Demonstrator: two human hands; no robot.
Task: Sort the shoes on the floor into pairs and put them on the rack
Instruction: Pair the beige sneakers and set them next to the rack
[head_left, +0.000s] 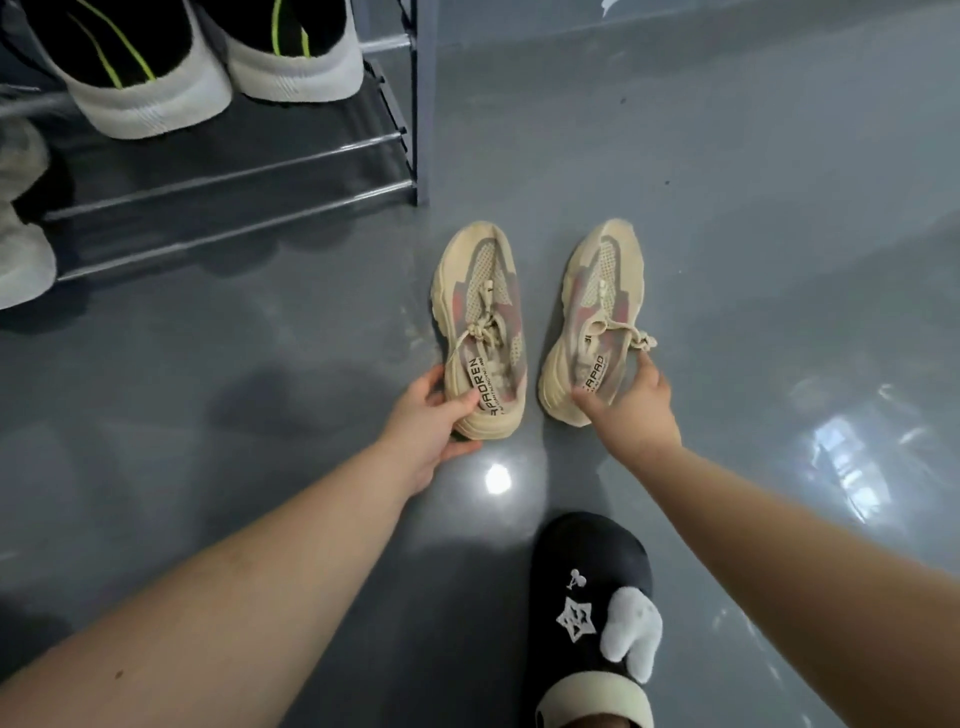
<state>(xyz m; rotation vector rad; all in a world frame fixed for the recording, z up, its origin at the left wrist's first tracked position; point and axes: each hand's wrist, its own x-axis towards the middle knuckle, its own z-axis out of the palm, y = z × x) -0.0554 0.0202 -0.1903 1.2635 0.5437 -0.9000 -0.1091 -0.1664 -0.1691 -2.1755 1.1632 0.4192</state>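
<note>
Two matching beige mesh sneakers stand side by side on the grey floor, toes pointing away from me. My left hand (434, 418) grips the heel of the left sneaker (485, 317), thumb on top and fingers under the sole. My right hand (631, 402) grips the heel of the right sneaker (597, 306), fingers curled into its opening. The dark metal shoe rack (249, 171) stands at the upper left, with a pair of black, white and neon-green sneakers (208, 57) on an upper shelf.
A light grey shoe (21, 249) sits at the left edge on the rack's low level. My foot in a black slipper with white charms (592, 608) is at the bottom centre. The glossy floor (727, 208) stretches to the right.
</note>
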